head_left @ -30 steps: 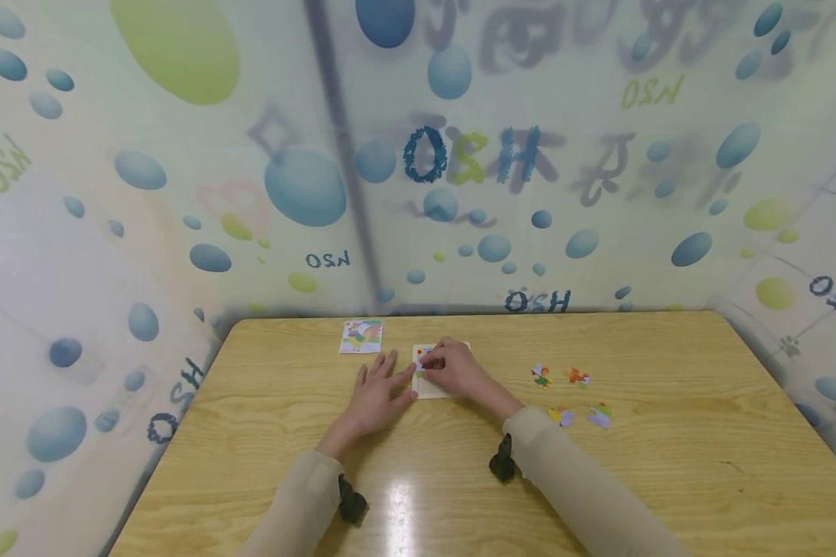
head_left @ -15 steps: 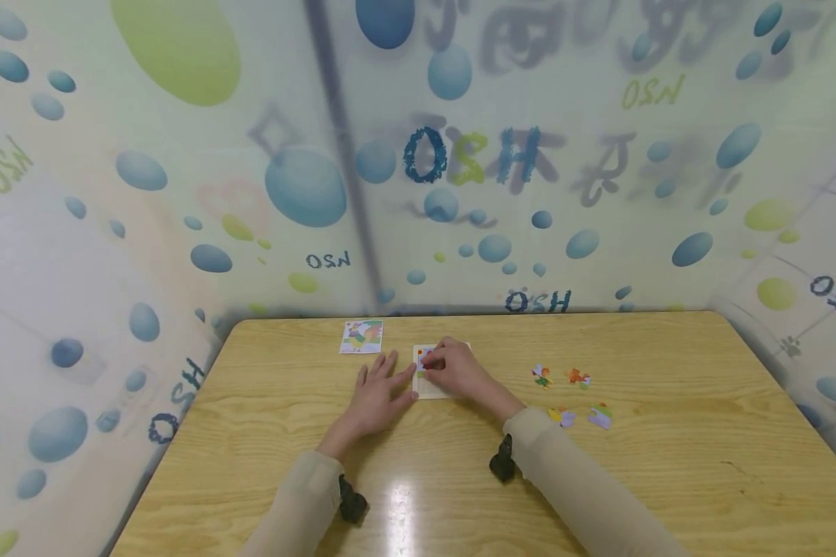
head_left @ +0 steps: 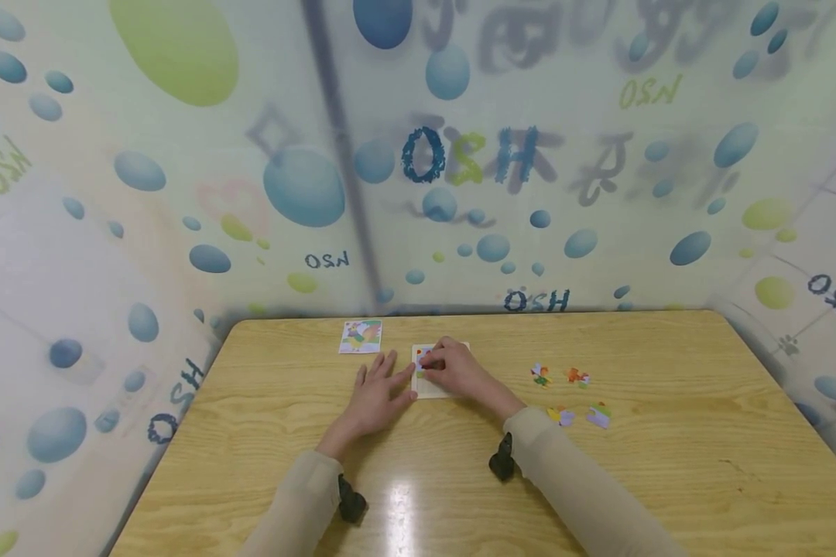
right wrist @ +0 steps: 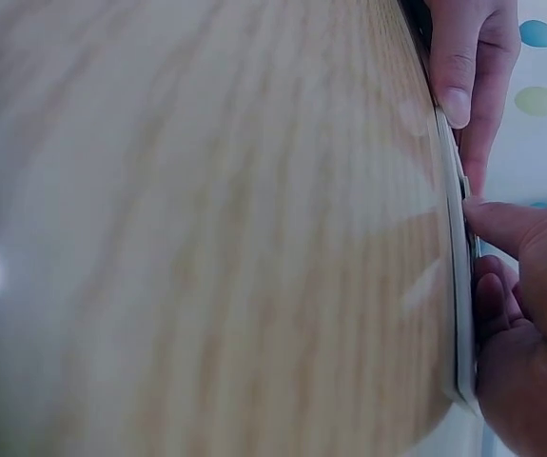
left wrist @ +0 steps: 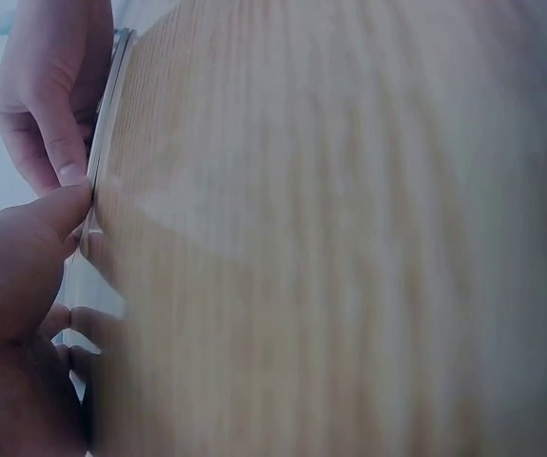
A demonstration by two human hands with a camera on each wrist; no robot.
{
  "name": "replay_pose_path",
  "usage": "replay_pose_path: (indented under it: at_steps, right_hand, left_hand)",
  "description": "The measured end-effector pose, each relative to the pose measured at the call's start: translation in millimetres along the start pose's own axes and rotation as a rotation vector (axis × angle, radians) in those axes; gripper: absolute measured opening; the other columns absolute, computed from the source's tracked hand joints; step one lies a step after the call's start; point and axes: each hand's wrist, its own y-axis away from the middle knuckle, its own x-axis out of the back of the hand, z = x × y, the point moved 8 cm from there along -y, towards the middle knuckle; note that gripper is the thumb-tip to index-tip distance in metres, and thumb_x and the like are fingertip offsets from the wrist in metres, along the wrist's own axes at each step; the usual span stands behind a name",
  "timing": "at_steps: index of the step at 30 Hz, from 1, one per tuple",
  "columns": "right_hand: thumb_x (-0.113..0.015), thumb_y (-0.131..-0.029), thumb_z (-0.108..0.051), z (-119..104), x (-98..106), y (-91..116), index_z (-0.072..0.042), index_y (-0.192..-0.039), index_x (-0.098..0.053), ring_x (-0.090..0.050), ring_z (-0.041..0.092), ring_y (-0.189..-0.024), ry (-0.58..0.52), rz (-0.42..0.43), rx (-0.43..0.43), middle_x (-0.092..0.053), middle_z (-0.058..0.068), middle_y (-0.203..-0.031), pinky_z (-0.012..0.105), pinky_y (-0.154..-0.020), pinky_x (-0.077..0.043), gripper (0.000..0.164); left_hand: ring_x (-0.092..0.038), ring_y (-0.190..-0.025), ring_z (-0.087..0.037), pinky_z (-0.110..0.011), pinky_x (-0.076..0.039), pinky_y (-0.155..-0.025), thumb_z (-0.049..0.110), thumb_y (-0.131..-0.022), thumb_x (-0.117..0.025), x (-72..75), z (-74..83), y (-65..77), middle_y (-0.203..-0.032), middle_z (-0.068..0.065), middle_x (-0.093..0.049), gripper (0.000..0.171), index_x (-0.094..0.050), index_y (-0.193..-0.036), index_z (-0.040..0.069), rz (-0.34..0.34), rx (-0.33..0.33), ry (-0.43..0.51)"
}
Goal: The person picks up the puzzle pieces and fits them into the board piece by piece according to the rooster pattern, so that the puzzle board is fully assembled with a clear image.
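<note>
A small pale puzzle tray [head_left: 432, 390] lies flat on the wooden table, with colourful puzzle pieces [head_left: 420, 360] showing in its upper left part. My left hand [head_left: 375, 402] rests at the tray's left side, fingers spread, with index finger and thumb tips at the edge. Over the tray is my right hand [head_left: 456, 367], its thumb and fingers pinching a puzzle piece down at the tray surface; the hand mostly hides that piece. In the right wrist view the right thumb [right wrist: 506, 224] meets the tray's top, and the left thumb [right wrist: 456, 105] touches the near corner.
Several loose puzzle pieces [head_left: 578, 377] lie on the table [head_left: 669, 464] to the right of the tray. A square picture card [head_left: 361, 337] lies at the back left. Behind the table's far edge stands a patterned wall [head_left: 599, 216].
</note>
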Motion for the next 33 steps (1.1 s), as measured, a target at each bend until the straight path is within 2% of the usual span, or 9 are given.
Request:
replay_pose_path:
  at_steps: [5,11,20,28,33]
  right_hand:
    - [-0.076,-0.094,-0.01,-0.6,0.3,-0.6,-0.009,-0.112,-0.08,-0.058,0.017,-0.092,0.02,0.005,0.023,-0.059,0.002,-0.101,0.032,-0.08,-0.05,0.018]
    - [-0.076,-0.094,-0.009,-0.2,0.6,-1.5,-0.009,-0.112,-0.08,-0.056,0.016,-0.092,-0.002,0.006,-0.008,-0.058,0.002,-0.102,0.031,-0.079,-0.05,0.019]
    - [-0.075,-0.095,-0.009,-2.7,0.5,-0.1,-0.009,-0.114,-0.08,-0.054,0.015,-0.088,0.013,-0.01,-0.009,-0.058,0.001,-0.1,0.03,-0.076,-0.048,0.019]
    - [-0.075,-0.094,-0.009,-1.8,0.8,-0.5,-0.008,-0.111,-0.08,-0.053,0.014,-0.085,-0.002,-0.016,0.015,-0.059,0.001,-0.099,0.029,-0.074,-0.047,0.017]
    - [-0.076,-0.093,-0.01,2.0,0.6,-0.8,-0.009,-0.109,-0.08,-0.054,0.011,-0.08,0.001,-0.016,0.024,-0.06,0.0,-0.096,0.026,-0.07,-0.048,0.016]
  left_hand:
    - [-0.011,-0.152,-0.049,-0.071,-0.004,-0.117,0.031,-0.105,-0.06,0.2,0.4,0.7,-0.164,-0.029,-0.022,0.054,-0.05,-0.152,0.008,0.016,-0.022,0.004]
    - [-0.013,-0.151,-0.053,-0.074,-0.004,-0.115,0.032,-0.105,-0.059,1.4,1.9,1.0,-0.162,-0.032,-0.023,0.054,-0.05,-0.151,0.006,0.042,-0.06,0.014]
    - [-0.01,-0.152,-0.05,-0.072,-0.003,-0.116,0.031,-0.105,-0.059,1.1,1.6,0.8,-0.164,-0.029,-0.02,0.054,-0.049,-0.152,0.008,0.012,-0.024,0.013]
    - [-0.007,-0.154,-0.046,-0.069,-0.002,-0.118,0.037,-0.105,-0.057,-5.5,-7.1,-2.1,-0.166,-0.026,-0.017,0.056,-0.046,-0.155,0.013,0.011,-0.02,0.006]
    - [-0.011,-0.152,-0.05,-0.072,-0.004,-0.116,0.035,-0.105,-0.058,-4.4,-5.1,-1.7,-0.164,-0.03,-0.021,0.056,-0.049,-0.153,0.009,0.027,-0.043,0.008]
